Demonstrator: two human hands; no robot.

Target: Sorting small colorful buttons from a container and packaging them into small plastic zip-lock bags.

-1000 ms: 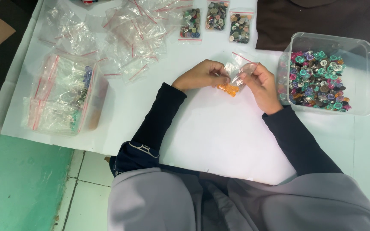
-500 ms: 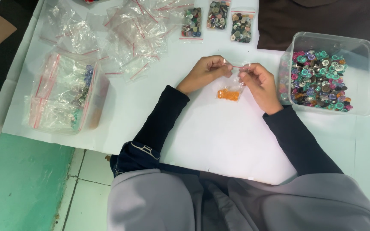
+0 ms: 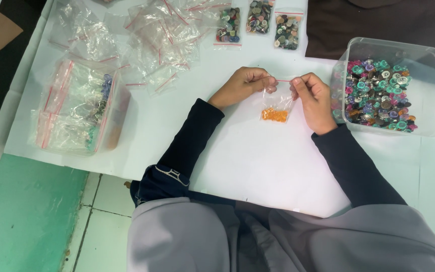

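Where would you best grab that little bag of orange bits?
Probably by the sealed top strip of the bag, from above, as the left hand and right hand pinch it: the orange bits sag at the bottom, leaving the top flat.

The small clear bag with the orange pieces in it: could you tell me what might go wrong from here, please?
The small zip bag hangs by its red strip between the left hand and right hand; if the strip is not fully pressed, the orange pieces could spill. The right wrist sits close to the open button tub and might nudge it.
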